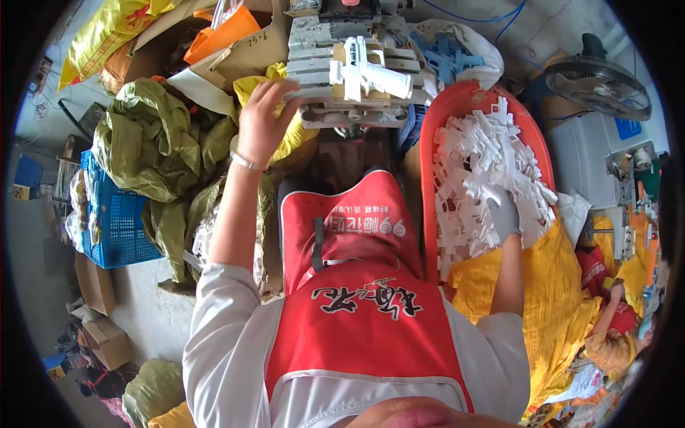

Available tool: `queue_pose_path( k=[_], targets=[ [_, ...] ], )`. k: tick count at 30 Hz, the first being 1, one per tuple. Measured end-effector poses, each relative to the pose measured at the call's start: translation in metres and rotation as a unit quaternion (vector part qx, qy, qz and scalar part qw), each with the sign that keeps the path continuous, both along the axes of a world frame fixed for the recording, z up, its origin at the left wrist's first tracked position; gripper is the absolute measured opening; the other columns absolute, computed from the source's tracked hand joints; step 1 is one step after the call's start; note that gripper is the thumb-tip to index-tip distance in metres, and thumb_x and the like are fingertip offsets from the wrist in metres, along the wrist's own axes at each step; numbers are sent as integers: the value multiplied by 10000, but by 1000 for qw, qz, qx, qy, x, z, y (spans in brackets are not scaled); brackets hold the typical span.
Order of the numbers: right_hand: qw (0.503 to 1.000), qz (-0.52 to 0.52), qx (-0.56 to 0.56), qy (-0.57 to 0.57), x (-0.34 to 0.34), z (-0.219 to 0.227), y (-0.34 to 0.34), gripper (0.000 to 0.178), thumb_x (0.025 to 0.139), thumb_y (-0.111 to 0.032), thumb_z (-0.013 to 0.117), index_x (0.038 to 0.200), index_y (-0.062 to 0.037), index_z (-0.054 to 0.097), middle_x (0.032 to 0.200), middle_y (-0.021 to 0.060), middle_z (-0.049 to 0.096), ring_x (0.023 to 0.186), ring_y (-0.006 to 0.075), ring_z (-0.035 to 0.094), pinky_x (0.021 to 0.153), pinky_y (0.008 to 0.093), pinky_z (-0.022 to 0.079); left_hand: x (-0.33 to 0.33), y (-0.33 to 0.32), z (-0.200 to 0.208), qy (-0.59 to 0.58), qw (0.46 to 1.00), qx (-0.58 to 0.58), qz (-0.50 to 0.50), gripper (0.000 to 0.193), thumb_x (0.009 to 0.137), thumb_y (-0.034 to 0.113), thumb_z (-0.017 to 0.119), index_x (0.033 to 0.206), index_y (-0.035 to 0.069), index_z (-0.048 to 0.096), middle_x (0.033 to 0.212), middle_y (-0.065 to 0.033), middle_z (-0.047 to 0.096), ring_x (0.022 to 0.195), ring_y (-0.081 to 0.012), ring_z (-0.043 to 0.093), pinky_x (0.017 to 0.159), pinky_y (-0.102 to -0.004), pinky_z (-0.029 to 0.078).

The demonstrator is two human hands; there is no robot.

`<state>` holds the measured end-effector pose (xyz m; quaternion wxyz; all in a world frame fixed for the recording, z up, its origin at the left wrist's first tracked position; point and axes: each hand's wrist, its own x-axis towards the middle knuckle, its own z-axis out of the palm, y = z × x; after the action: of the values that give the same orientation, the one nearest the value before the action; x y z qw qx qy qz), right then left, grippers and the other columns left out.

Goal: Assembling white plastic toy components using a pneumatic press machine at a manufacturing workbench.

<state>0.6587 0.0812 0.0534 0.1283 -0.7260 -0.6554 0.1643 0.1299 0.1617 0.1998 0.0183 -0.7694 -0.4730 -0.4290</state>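
Note:
My bare left hand (262,120), with a band at its wrist, is raised beside the left edge of a metal machine bed (308,89). Its fingers are apart and slightly bent, and nothing shows in them. A white plastic toy gun (360,70) lies on the fixture in the middle of that bed, its grip toward the right. Over on the right, my grey-gloved right hand (505,214) is down in a long red tub (428,178) heaped with white plastic toy gun pieces (464,228). Its fingers close on one white toy gun piece (484,190); the fingertips are partly hidden.
Yellow woven sacking (549,299) covers the tub's near end. Behind it stand a bag of blue toy guns (449,57) and a black fan (598,82). Olive sacks (146,143), a blue crate (118,228) and a cardboard box (242,57) lie left. Another person's arm (610,310) shows far right.

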Motion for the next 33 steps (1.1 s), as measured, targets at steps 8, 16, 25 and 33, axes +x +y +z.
queue_pose_path(
  k=[8,16,25,33],
  targets=[
    [840,-63,152,517,-61,33,14,380,973,-210,449,1281,12,468,1282,94,501,1162,173,474,968,294,393,26,65,12,42,983,-123,-128,324,788,177,692,1087,89,602,986,-138,645,952,-343,586,832,-402,472],
    [836,109,247,478,-191,121,96,351,950,-179,539,1265,-30,498,1178,84,567,1053,164,555,920,280,431,2,34,3,-158,981,-114,-24,279,849,46,636,1124,18,601,994,-35,656,932,-82,604,812,-227,471],
    [876,339,327,104,-247,138,144,414,802,-75,607,1210,-138,581,1111,104,592,1025,313,541,913,388,423,-89,-63,-78,-227,948,-136,179,239,833,87,646,1070,58,646,863,-16,646,744,-66,560,714,-221,467],
    [875,255,389,130,-223,136,74,307,896,-35,492,1193,17,548,1180,163,577,1109,322,524,982,396,384,-114,-141,-133,-258,902,-148,313,292,800,91,684,1087,91,633,911,-56,649,834,-130,611,774,-270,484]
  ],
)
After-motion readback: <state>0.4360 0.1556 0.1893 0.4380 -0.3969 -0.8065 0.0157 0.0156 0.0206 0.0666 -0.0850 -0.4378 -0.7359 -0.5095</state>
